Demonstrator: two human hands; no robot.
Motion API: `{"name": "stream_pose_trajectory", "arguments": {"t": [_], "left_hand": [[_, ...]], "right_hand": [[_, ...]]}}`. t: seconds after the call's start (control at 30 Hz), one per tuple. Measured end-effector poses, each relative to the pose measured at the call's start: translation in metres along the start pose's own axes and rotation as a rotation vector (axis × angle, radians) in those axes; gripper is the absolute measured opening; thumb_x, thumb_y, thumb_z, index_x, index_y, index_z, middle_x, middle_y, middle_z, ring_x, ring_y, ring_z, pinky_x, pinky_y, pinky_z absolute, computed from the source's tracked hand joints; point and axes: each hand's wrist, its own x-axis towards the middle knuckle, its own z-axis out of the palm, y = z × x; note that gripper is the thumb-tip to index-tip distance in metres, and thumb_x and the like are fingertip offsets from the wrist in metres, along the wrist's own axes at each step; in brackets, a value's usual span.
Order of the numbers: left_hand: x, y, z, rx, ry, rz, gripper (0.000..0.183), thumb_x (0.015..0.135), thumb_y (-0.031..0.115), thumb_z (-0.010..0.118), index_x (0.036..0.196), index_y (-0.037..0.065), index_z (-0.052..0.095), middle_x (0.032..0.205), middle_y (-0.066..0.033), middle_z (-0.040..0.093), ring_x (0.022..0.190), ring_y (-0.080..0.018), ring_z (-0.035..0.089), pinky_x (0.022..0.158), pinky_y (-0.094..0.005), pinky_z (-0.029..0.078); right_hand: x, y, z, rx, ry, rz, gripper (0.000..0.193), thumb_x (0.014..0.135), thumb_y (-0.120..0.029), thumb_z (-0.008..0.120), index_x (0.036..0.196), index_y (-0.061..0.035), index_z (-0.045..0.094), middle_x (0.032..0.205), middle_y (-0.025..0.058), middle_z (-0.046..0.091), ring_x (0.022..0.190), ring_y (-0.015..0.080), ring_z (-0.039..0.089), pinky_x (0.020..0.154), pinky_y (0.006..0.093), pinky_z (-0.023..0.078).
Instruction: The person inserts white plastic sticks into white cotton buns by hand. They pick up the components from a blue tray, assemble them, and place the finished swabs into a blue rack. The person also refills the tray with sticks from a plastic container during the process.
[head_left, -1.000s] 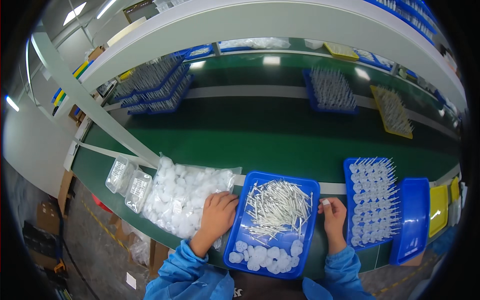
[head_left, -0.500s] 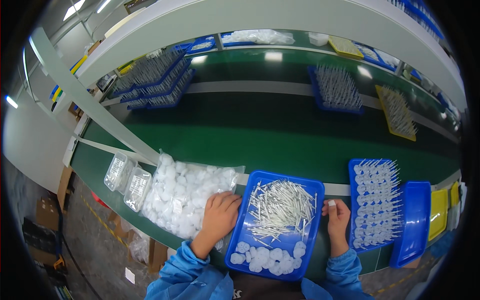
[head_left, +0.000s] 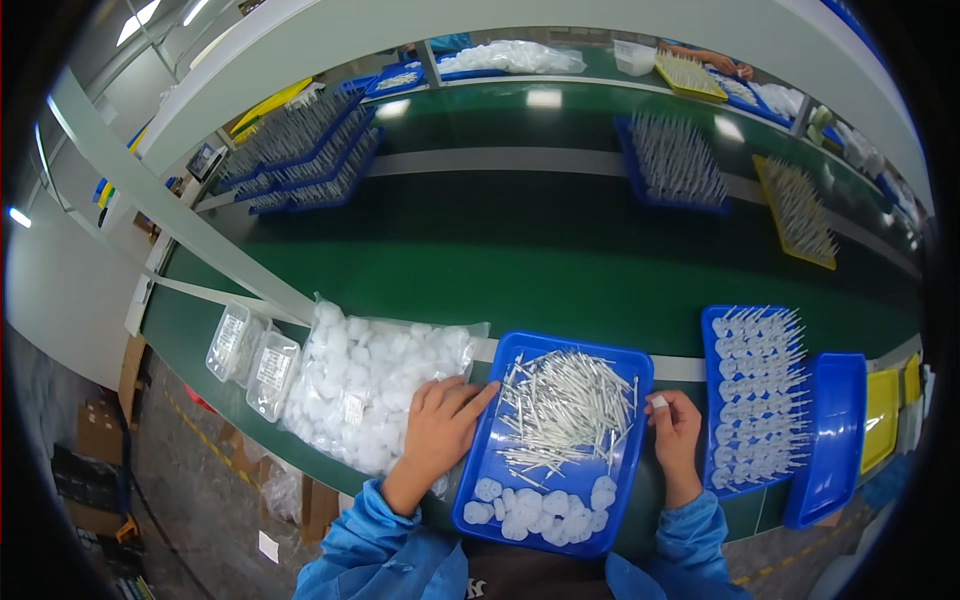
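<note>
1. Risk: uneven pressure from left hand (head_left: 440, 425) could tilt blue tray (head_left: 488, 455) (the dial), mixing white discs (head_left: 540, 515) at 6 o'clock with white sticks (head_left: 570, 405) at 12.
2. Risk: outward swing of right hand (head_left: 677, 432) could knock disc-bearing sticks (head_left: 758, 400), 3 o'clock.
3. Left: 9 o'clock, palm down, grip loosely spread, index at rim.
4. Right: 3 o'clock, grip curled; can't tell whether pinching white piece (head_left: 658, 402).

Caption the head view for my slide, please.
Left hand and right hand flank a blue tray of white sticks and whitish discs; a filled clear bag lies left.
</note>
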Motion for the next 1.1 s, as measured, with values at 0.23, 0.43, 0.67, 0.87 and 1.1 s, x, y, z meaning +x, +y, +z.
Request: {"name": "stream_pose_trajectory", "arguments": {"t": [0.23, 0.43, 0.67, 0.87, 1.1], "left_hand": [[-0.004, -0.003, 0.006, 0.001, 0.003, 0.016, 0.048, 0.087, 0.016, 0.075, 0.135, 0.023, 0.077, 0.120, -0.0004, 0.073, 0.123, -0.0260, 0.064, 0.109, -0.0455, 0.044], [-0.004, -0.004, 0.004, 0.007, 0.003, 0.006, 0.048, 0.089, 0.016, 0.073, 0.136, 0.024, 0.075, 0.119, -0.0007, 0.073, 0.123, -0.0248, 0.064, 0.109, -0.0456, 0.045], [0.006, -0.002, 0.004, -0.004, -0.007, 0.020, 0.052, 0.085, 0.010, 0.071, 0.135, 0.021, 0.076, 0.119, -0.0035, 0.073, 0.123, -0.0284, 0.064, 0.106, -0.0468, 0.046], [-0.005, -0.003, 0.013, -0.015, -0.010, -0.005, 0.053, 0.085, 0.005, 0.067, 0.136, 0.018, 0.076, 0.124, -0.0064, 0.073, 0.124, -0.0315, 0.064, 0.108, -0.0499, 0.046], [0.002, 0.008, -0.016, -0.032, -0.075, 0.145, 0.039, 0.081, 0.006, 0.075, 0.119, 0.015, 0.079, 0.117, -0.0047, 0.074, 0.113, -0.0284, 0.067, 0.098, -0.0471, 0.049]], "right_hand": [[0.000, -0.001, 0.000, -0.038, -0.002, 0.025, 0.015, 0.107, -0.012, 0.066, 0.108, 0.0000, 0.074, 0.088, 0.0030, 0.072, 0.074, 0.0072, 0.061, 0.067, 0.0231, 0.049], [0.000, -0.002, 0.002, -0.044, -0.011, 0.016, 0.016, 0.107, -0.012, 0.064, 0.107, 0.0001, 0.074, 0.089, 0.0031, 0.072, 0.074, 0.0074, 0.062, 0.067, 0.0235, 0.050], [-0.002, 0.002, -0.002, -0.061, 0.035, 0.004, 0.017, 0.107, -0.013, 0.065, 0.104, 0.0005, 0.074, 0.086, 0.0046, 0.071, 0.074, 0.0093, 0.063, 0.067, 0.0246, 0.050], [-0.009, -0.013, 0.001, -0.084, 0.038, -0.104, 0.012, 0.105, -0.008, 0.068, 0.102, 0.0007, 0.075, 0.088, 0.0064, 0.069, 0.078, 0.0131, 0.066, 0.071, 0.0285, 0.052], [-0.022, -0.069, -0.012, -0.724, -0.080, -0.428, 0.014, 0.087, -0.011, 0.082, 0.101, -0.0074, 0.078, 0.094, 0.0076, 0.072, 0.083, 0.0264, 0.068, 0.079, 0.0378, 0.053]]}}
